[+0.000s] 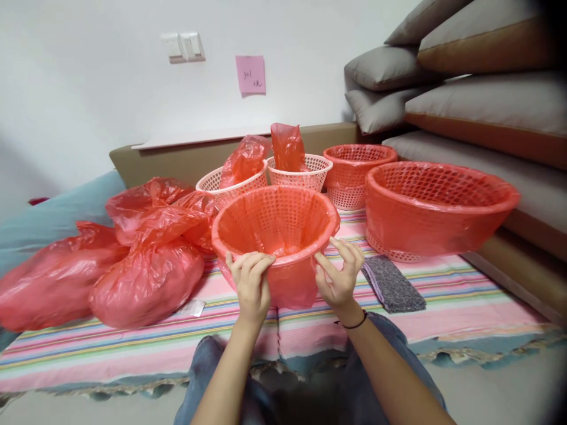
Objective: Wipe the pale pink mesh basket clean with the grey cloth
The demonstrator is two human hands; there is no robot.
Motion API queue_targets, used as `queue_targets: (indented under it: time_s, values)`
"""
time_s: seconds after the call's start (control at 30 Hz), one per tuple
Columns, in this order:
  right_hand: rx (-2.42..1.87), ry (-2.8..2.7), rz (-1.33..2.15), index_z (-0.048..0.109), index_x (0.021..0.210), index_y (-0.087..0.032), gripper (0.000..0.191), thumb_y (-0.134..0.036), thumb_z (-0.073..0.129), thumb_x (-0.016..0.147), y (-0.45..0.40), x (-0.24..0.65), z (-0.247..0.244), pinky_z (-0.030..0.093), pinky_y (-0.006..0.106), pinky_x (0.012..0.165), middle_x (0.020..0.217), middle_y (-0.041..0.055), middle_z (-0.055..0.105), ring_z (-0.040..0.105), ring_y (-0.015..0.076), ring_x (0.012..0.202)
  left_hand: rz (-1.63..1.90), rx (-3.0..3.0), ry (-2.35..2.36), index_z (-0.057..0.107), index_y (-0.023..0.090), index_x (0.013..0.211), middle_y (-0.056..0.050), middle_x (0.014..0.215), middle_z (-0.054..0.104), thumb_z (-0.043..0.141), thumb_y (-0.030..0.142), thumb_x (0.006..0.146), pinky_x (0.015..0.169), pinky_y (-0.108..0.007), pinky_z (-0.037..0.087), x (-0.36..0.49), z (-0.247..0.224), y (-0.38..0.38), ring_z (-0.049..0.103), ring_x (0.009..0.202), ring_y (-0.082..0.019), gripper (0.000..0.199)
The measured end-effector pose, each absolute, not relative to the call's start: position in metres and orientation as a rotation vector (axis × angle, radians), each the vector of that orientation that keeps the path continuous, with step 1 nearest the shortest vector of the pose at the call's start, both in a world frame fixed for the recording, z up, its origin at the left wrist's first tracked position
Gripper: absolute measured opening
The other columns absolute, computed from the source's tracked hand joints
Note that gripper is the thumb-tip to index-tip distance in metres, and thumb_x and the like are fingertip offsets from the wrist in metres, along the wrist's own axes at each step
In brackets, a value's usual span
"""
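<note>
A red plastic bag (290,277) lines a round plastic basket (248,224) in front of me, folded outward over its rim and hanging down the front. At the front left of the rim, my left hand (252,283) has its fingers bent over the bag's folded edge; its thumb is hidden. On the front right, my right hand (340,274) holds the bag with thumb and forefinger, its other fingers raised along the rim. A dark band circles the right wrist.
Several filled red bags (148,283) lie at left. Behind stand two pink baskets (234,188) with red bags loosely inside. Two bag-lined baskets (438,218) stand at right, near stacked cushions (482,106). A folded grey cloth (394,283) lies on the striped cloth (447,277).
</note>
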State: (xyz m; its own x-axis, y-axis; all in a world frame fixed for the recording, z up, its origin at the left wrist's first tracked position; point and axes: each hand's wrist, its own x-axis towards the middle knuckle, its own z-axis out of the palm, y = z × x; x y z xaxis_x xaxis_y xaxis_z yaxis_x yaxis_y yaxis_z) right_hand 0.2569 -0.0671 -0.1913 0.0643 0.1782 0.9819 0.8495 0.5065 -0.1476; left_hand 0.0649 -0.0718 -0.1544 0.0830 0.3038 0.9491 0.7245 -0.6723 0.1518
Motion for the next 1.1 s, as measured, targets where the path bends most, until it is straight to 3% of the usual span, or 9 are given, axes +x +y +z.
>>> queue_targets:
  time_s: [0.3,0.53,0.83,1.1]
  values:
    - [-0.937,-1.342,-0.552,0.061,0.107,-0.027,0.027,-0.017,0.053,0.083,-0.067,0.266,-0.187,0.041,0.055,0.102,0.128,0.0072,0.054,0.049,0.0290,0.121,-1.715,-1.917,-1.047,0.061,0.024,0.094,-0.002,0.087,0.064,0.045,0.005,0.086,0.116,-0.053,0.028,0.016,-0.152,-0.065,0.058,0.097,-0.019,0.026]
    - [-0.895,-1.267,-0.536,0.056,0.112,-0.024,0.028,-0.021,0.057,0.084,-0.065,0.269,-0.186,0.041,0.056,0.100,0.123,0.0097,0.057,0.052,0.0288,0.117,-1.720,-1.692,-1.133,0.060,0.022,0.089,-0.006,0.102,0.066,0.048,0.007,0.085,0.101,-0.048,0.039,0.005,-0.148,-0.062,0.056,0.107,-0.023,0.020]
    - [-0.787,-1.312,-0.526,0.047,0.136,-0.026,0.046,-0.032,0.046,0.090,-0.067,0.273,-0.187,0.038,0.058,0.102,0.129,0.0103,0.054,0.048,0.0305,0.122,-1.659,-1.650,-0.931,0.060,0.024,0.107,-0.008,0.104,0.065,0.056,0.008,0.084,0.104,-0.049,0.037,0.021,-0.145,-0.081,0.055,0.109,-0.024,0.028]
    - [-0.766,-1.485,-0.563,0.047,0.135,-0.032,0.045,-0.031,0.043,0.090,-0.072,0.260,-0.187,0.033,0.059,0.104,0.130,0.0063,0.059,0.046,0.0305,0.125,-1.539,-1.907,-0.803,0.058,0.020,0.124,-0.010,0.108,0.069,0.056,0.030,0.091,0.116,-0.049,0.025,0.044,-0.147,-0.088,0.053,0.117,-0.025,0.034]
